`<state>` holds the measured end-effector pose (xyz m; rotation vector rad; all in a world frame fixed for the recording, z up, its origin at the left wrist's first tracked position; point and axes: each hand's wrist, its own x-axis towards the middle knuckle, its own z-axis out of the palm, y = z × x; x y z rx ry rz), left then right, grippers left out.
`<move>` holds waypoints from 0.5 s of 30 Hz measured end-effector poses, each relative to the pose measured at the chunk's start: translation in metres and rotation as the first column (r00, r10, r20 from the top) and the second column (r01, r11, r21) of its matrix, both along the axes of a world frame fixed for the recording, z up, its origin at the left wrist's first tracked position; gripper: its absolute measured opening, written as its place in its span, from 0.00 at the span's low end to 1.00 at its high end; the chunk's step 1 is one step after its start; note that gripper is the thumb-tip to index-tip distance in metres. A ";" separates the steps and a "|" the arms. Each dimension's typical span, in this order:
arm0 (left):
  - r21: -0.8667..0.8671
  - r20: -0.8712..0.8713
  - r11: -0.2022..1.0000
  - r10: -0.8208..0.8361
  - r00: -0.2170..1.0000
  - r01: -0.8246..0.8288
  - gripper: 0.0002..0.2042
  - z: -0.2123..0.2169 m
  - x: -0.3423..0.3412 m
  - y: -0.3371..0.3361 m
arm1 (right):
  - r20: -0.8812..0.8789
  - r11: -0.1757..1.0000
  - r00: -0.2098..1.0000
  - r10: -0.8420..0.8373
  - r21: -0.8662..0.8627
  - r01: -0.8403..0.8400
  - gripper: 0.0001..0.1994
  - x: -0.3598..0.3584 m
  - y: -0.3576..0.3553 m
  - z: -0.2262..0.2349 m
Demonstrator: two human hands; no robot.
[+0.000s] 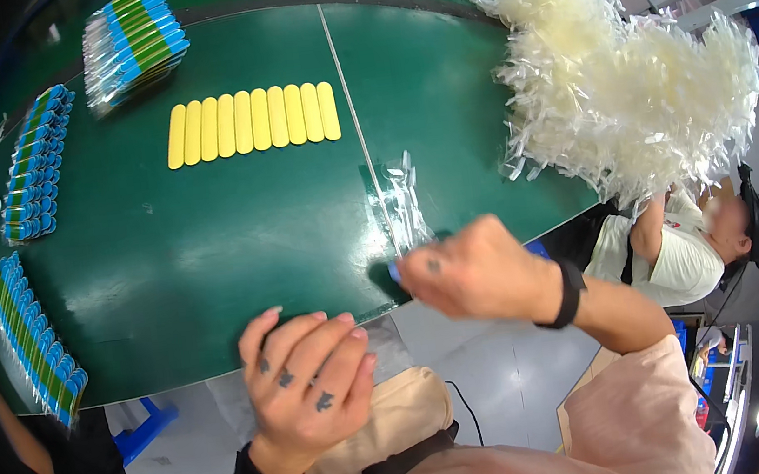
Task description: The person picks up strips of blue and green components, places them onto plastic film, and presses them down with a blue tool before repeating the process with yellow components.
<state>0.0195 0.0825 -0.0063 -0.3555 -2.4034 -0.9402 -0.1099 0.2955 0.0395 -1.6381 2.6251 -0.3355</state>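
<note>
A few clear plastic sleeves lie on the green table, right of its middle and toward the near edge, just beyond the right hand. That hand is closed, its fingers curled in and pointing left over the near edge; a small blue piece shows at its fingertips, and I cannot tell whether it is gripped or worn on a finger. The left hand is at the near edge, left of the right hand and apart from it, back upward, fingers loosely bent and spread a little, with nothing visible in its grasp. A black band circles each of the 2 wrists.

Farther off, left of the pale seam that crosses the table, 10 yellow strips with rounded ends stand side by side in 1 neat row. Around the left part of the table are 3 stacks of blue, green-banded strips: 1 stack in clear wrapping at the far left, a second stack at the left side, and a third stack at the near left.

A big, tangled heap of clear and whitish plastic pieces fills the far right. Near its right end is a co-worker in a pale shirt and black cap.
</note>
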 end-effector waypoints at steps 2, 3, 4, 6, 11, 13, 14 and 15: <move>0.045 -0.009 0.998 -0.044 0.999 0.045 0.09 0.008 -0.013 -0.009 | -0.033 0.994 0.995 -0.090 0.051 0.091 0.07 -0.027 -0.011 -0.001; 0.054 -0.040 0.998 -0.035 0.999 0.037 0.09 0.013 -0.022 -0.014 | -0.003 0.995 0.996 -0.089 0.044 0.089 0.07 -0.035 -0.013 0.000; 0.053 -0.039 0.998 -0.030 0.999 0.032 0.09 0.012 -0.027 -0.018 | 0.030 0.997 0.997 -0.076 0.031 0.075 0.07 -0.041 -0.016 0.001; 0.120 0.032 0.992 0.038 0.999 -0.042 0.09 0.008 -0.031 -0.026 | 0.077 0.996 0.997 -0.017 0.093 0.010 0.06 -0.029 -0.014 0.010; 0.213 0.001 0.976 0.054 0.999 -0.053 0.07 -0.001 -0.033 -0.023 | 0.140 0.991 0.990 0.030 0.122 -0.048 0.07 -0.043 -0.013 0.013; 0.238 -0.017 0.969 0.076 0.997 -0.070 0.07 -0.004 -0.031 -0.024 | 0.072 0.997 0.997 0.003 0.076 -0.008 0.08 -0.069 -0.031 0.006; 0.263 -0.035 0.960 0.110 0.993 -0.097 0.07 -0.006 -0.031 -0.025 | 0.079 1.000 0.997 -0.015 0.029 0.012 0.08 -0.079 -0.037 0.004; 0.265 -0.036 0.960 0.108 0.993 -0.095 0.07 -0.006 -0.030 -0.027 | 0.064 1.000 0.998 -0.020 0.025 0.019 0.07 -0.077 -0.035 -0.001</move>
